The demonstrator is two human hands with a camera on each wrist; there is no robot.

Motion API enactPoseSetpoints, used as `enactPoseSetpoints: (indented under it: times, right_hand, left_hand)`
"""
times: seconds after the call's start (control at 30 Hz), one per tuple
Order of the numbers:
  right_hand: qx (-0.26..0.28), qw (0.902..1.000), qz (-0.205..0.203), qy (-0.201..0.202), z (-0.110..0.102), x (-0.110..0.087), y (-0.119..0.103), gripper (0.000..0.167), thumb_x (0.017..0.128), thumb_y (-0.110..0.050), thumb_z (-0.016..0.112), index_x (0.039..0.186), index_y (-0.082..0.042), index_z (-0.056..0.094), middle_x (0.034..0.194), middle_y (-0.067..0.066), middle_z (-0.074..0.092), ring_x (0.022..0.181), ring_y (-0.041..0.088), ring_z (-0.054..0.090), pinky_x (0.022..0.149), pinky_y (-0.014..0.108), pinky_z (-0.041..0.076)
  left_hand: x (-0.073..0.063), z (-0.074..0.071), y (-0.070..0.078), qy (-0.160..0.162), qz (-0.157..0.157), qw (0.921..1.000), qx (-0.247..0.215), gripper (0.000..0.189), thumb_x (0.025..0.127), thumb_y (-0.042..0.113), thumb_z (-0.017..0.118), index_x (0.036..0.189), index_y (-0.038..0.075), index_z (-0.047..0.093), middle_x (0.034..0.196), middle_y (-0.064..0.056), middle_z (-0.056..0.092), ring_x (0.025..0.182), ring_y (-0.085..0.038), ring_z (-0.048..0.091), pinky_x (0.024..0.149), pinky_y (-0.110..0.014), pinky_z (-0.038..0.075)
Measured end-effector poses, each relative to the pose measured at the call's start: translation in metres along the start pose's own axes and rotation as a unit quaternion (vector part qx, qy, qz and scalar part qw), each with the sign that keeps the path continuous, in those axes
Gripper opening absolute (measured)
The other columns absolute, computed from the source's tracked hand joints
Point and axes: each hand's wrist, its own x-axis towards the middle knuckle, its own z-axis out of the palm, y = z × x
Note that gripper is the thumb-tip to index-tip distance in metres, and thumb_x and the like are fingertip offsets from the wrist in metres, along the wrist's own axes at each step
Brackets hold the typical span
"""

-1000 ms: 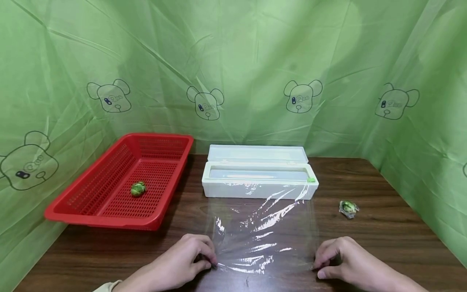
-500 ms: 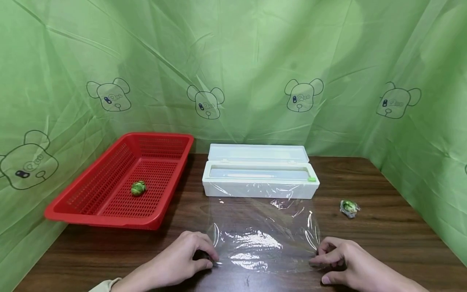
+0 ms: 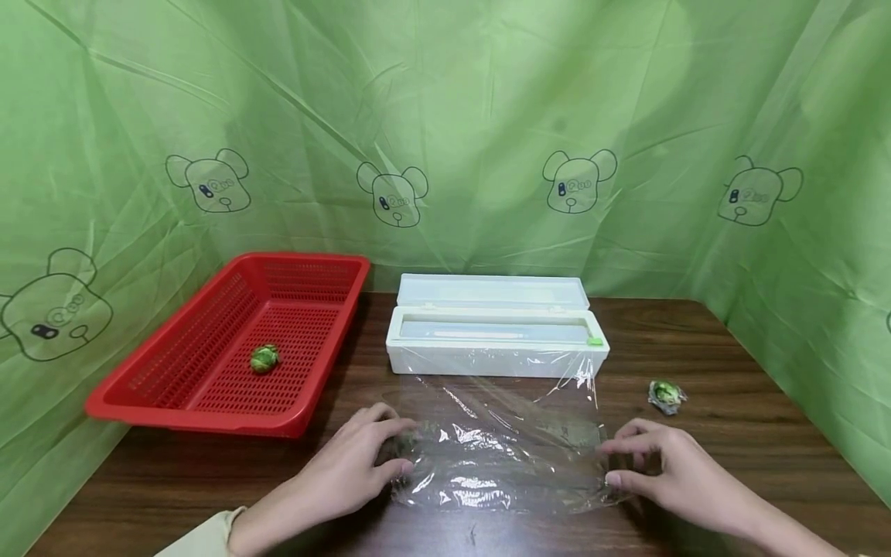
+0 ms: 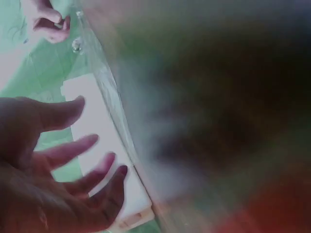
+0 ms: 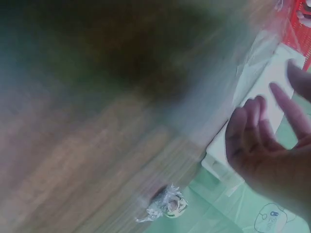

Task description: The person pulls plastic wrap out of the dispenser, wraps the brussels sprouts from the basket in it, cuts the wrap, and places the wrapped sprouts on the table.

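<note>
A sheet of clear plastic wrap lies over the table, drawn out from the front of a white wrap dispenser box. At the sheet's left edge my left hand has thumb and fingers apart; the left wrist view shows its fingers spread with nothing pinched. Beside the right edge is my right hand, its thumb below the loosely bent fingers. In the right wrist view, a gap separates that hand's thumb and fingers. Whether either hand touches the film is hard to tell.
On the left stands a red plastic basket holding one Brussels sprout. Another sprout wrapped in film sits right of the box. The box's lid is raised at the back. Green cloth encloses the wooden table.
Both hands have let go of the film's near corners and shifted slightly forward, their fingers parting. The film has settled lower, its near edge now wrinkled. Basket, box and sprouts stay put.
</note>
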Motion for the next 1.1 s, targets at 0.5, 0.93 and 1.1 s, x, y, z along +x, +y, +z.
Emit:
enactPoseSetpoints:
  times: [0.5, 0.93, 1.1]
  right_hand:
    - [-0.062, 0.9941, 0.086, -0.022, 0.006, 0.004, 0.008, 0.047, 0.081, -0.030, 0.093, 0.121, -0.009, 0.080, 0.100, -0.006, 0.054, 0.076, 0.002, 0.044, 0.063, 0.025, 0.039]
    - [-0.099, 0.9891, 0.107, -0.020, 0.012, 0.015, 0.006, 0.064, 0.071, -0.041, 0.097, 0.124, -0.011, 0.079, 0.106, -0.007, 0.054, 0.087, 0.009, 0.048, 0.072, 0.031, 0.045]
    - [-0.104, 0.9893, 0.103, -0.007, 0.013, 0.011, 0.008, 0.060, 0.074, -0.041, 0.096, 0.124, -0.012, 0.079, 0.105, -0.009, 0.053, 0.088, 0.008, 0.048, 0.073, 0.030, 0.044]
  left_hand:
    - [0.006, -0.002, -0.008, -0.067, -0.059, 0.9951, 0.043, 0.061, 0.086, 0.028, 0.087, 0.141, 0.010, 0.067, 0.123, -0.001, 0.053, 0.117, -0.027, 0.046, 0.090, -0.052, 0.042]
    - [0.007, 0.004, -0.007, -0.052, -0.075, 0.9942, 0.056, 0.067, 0.086, 0.029, 0.088, 0.144, 0.008, 0.064, 0.126, -0.002, 0.052, 0.120, -0.029, 0.046, 0.089, -0.051, 0.041]
    - [0.007, 0.003, -0.006, -0.063, -0.082, 0.9926, 0.063, 0.068, 0.086, 0.029, 0.087, 0.145, 0.007, 0.063, 0.129, -0.003, 0.050, 0.124, -0.030, 0.044, 0.092, -0.052, 0.041]
